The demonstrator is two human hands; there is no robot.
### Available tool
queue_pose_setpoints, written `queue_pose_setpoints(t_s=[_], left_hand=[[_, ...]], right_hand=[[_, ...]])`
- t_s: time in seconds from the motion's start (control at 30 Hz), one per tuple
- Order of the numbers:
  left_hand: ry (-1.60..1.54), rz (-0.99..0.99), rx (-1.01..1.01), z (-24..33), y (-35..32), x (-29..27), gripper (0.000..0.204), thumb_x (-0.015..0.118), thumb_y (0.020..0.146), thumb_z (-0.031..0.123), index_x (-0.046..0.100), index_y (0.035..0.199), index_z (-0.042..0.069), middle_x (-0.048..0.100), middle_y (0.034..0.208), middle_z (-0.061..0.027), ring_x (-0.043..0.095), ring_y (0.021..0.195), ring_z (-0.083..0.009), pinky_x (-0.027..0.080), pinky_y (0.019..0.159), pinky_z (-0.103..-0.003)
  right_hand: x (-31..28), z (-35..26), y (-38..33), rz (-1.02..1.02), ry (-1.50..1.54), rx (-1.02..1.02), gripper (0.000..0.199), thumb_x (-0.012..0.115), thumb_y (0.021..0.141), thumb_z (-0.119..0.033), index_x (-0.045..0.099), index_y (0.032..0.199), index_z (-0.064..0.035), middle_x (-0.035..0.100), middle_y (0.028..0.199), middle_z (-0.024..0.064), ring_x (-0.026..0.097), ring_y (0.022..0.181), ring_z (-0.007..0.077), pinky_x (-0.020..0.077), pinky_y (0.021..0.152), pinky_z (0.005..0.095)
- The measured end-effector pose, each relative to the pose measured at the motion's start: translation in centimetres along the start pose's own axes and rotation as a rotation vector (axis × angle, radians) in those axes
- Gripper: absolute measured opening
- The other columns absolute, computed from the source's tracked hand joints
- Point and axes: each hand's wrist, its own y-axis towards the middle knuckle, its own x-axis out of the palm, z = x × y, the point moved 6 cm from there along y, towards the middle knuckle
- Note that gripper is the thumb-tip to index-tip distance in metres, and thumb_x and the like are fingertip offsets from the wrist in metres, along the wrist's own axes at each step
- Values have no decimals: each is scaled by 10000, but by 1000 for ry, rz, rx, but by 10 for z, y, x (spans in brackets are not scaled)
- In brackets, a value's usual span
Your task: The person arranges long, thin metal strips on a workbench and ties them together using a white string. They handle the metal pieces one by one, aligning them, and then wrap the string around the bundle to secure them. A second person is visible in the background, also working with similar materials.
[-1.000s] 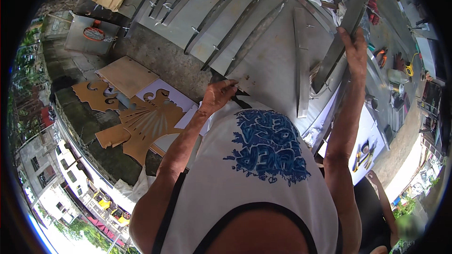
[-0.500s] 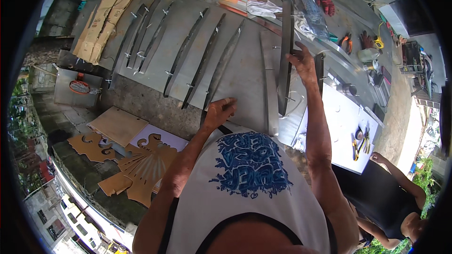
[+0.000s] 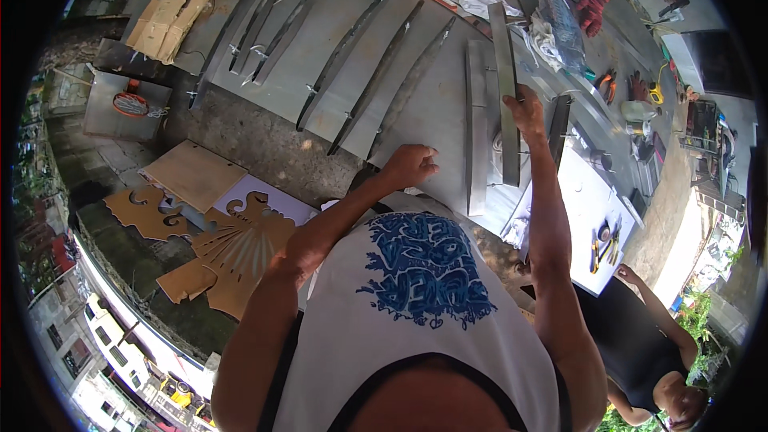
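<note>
My right hand (image 3: pixel 528 110) grips a long grey metal strip (image 3: pixel 506 64) near its middle and holds it over a large metal sheet (image 3: pixel 436 112) on the floor. A second flat metal strip (image 3: pixel 477 132) lies just to its left on the sheet. My left hand (image 3: pixel 410 166) hovers with loosely curled fingers above the sheet's near edge and holds nothing. Several curved, blade-shaped metal pieces (image 3: pixel 376 72) lie in a row further left on the sheet.
Cardboard cut-out shapes (image 3: pixel 232 252) and a flat cardboard piece (image 3: pixel 192 174) lie on the concrete at left. Another person's gloved hand (image 3: pixel 592 10) reaches in at top right. A second person (image 3: pixel 648 344) crouches at lower right by a white board (image 3: pixel 592 208) with tools.
My right hand has brought the long strip down and leftward, nearer the flat strip on the sheet. My left hand has stayed close to the sheet's near edge.
</note>
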Motion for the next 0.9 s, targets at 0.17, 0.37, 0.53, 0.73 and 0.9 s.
queue_pose_setpoints(t_s=[0.17, 0.37, 0.53, 0.73, 0.9], left_hand=[[67, 3, -27, -14, -46, -12, 343, 733, 811, 208, 714, 1046, -41, 732, 925, -200, 726, 865, -292, 549, 811, -355], [56, 294, -323, -30, -115, -44, 320, 738, 813, 199, 718, 1058, -6, 722, 915, -176, 704, 830, -307, 539, 788, -375], [463, 891, -41, 25, -165, -48, 376, 706, 830, 115, 657, 1191, 22, 678, 1139, -153, 661, 975, -324, 531, 832, -396], [856, 686, -47, 30, -162, -32, 350, 724, 805, 173, 682, 1130, 50, 606, 1295, -156, 518, 1266, -330, 430, 1035, -467], [704, 443, -1106, -61, -295, -66, 315, 743, 773, 369, 748, 854, 65, 737, 859, -124, 718, 873, -320, 549, 808, -444]], right_hand=[[-61, -78, -26, -95, -280, -517, 427, 666, 812, 38, 544, 1217, -18, 613, 1060, 185, 607, 944, 389, 493, 809, 443], [-38, -151, -45, -224, -702, -1040, 323, 565, 786, -31, 631, 1091, -112, 601, 1040, 17, 547, 989, 232, 411, 904, 368], [32, -152, -33, -251, -747, -1330, 305, 576, 795, -79, 628, 1093, -114, 549, 1038, -2, 507, 1026, 204, 403, 954, 362], [92, -147, -20, -374, -733, -1502, 291, 568, 818, -57, 603, 1100, -116, 553, 1107, 8, 510, 1060, 223, 414, 978, 378], [112, -120, -15, -454, -647, -1514, 235, 544, 875, -62, 584, 1102, -112, 560, 1129, 18, 515, 1098, 248, 400, 1053, 401]])
